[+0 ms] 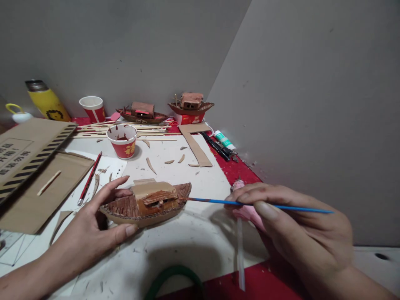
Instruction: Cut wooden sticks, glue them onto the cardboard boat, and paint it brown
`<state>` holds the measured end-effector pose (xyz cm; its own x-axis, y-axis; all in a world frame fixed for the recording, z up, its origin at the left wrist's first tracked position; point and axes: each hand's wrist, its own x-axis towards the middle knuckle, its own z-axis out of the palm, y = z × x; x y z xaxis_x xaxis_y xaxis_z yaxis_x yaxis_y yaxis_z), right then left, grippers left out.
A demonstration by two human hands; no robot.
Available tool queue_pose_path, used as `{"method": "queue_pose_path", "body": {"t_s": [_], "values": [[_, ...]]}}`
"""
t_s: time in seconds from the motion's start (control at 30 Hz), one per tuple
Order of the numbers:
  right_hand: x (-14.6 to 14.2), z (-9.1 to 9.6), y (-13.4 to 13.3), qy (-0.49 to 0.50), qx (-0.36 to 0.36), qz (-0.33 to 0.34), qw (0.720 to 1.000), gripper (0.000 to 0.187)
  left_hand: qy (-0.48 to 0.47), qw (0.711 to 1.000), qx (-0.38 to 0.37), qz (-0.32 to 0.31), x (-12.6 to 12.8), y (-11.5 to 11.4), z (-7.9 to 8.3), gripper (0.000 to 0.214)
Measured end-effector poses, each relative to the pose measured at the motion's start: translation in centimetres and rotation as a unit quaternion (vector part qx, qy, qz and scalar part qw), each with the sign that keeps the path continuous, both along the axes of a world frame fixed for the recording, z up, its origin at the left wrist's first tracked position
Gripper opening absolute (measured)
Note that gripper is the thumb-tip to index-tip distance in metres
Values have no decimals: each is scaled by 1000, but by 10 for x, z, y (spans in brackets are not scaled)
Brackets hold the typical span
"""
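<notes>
A cardboard model boat [121, 208] with a cabin stands on the white work surface, its deck and part of the cabin side coated brown while the roof top is bare cardboard. My left hand [100, 216] grips its left end, thumb along the near hull and fingers behind it. Between the thumb and fingers of my right hand [290, 216] is a thin blue paintbrush [215, 201], held nearly level. Its tip touches the right end of the cabin. Under the right hand lies a pink glue gun [246, 212] with a clear glue stick [240, 254] sticking out.
Behind the boat stands a paper cup [121, 146] with brown paint inside. Two finished-looking boats [142, 112] sit by the wall, near thin wooden sticks [90, 132]. Cardboard sheets [71, 175], a red pencil [90, 179], black pens [215, 146] and cardboard scraps lie around.
</notes>
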<state>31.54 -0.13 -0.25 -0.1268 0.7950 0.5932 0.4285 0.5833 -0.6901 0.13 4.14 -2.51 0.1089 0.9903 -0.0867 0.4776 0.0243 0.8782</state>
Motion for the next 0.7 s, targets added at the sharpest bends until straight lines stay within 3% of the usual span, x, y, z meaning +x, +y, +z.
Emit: {"method": "queue_pose_path", "body": {"t_s": [0.17,0.33,0.5,0.7], "values": [[-6,5,-2,59,-80,-39,994,13,24,1000,-8,-1,-4,-1,0,86],[-1,4,4,152,-145,-62,976,18,8,1000,-6,-3,-5,-4,-1,91],[3,2,12,225,-200,-27,953,16,-125,989,-80,-11,-9,3,-2,97],[1,0,22,283,-221,5,933,13,-314,936,-161,0,-8,9,4,88]]}}
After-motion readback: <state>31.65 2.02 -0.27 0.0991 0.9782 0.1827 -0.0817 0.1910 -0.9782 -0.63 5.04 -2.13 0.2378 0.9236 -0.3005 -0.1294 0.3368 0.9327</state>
